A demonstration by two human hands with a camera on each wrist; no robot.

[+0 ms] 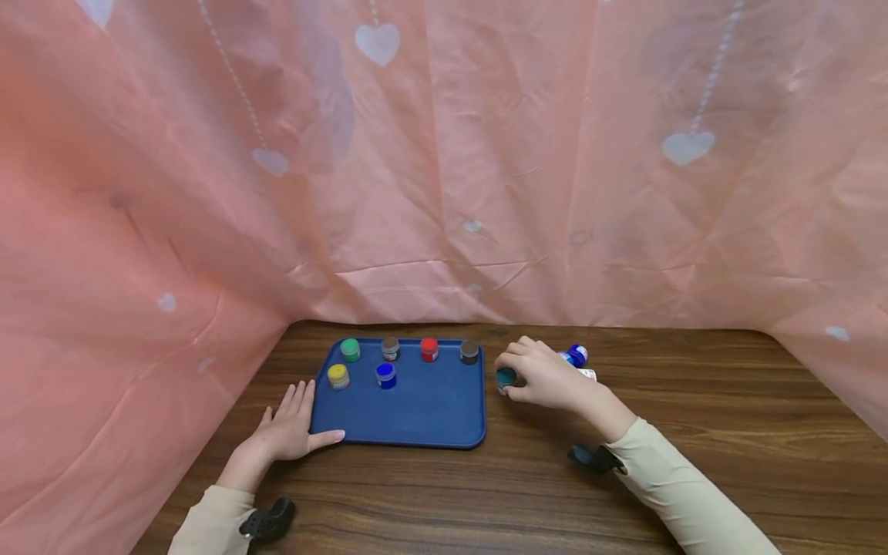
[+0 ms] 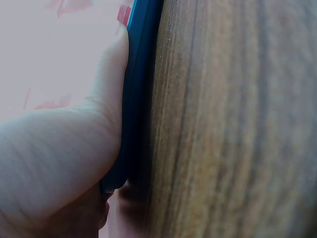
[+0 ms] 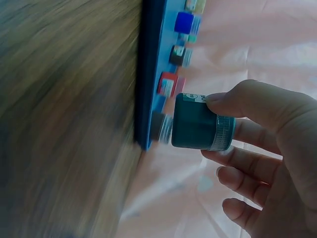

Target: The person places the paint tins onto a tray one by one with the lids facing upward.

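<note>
Six jars on tray, teal one in hand, approx two left to go.

L to R: our left hand (image 1: 287,432) lies flat, steadying the blue tray (image 1: 416,416); our right hand (image 1: 548,378) pinches the teal jar (image 1: 506,377) just beside tray's right edge; blue jar (image 1: 576,355) & another wait behind.

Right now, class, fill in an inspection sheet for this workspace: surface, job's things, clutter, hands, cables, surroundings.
Surface: brown wooden table.
Job's things: teal-lidded jar off the tray; blue tray holding six small jars with green, yellow, blue, brown, red and dark lids.
Clutter: blue-capped jar lying behind the right hand.
Hands: right hand grips the teal-lidded jar; left hand rests flat against the tray's left edge, thumb along its front.
Cables: nothing seen.
Surroundings: pink sheet with white hearts behind and at both sides.
</note>
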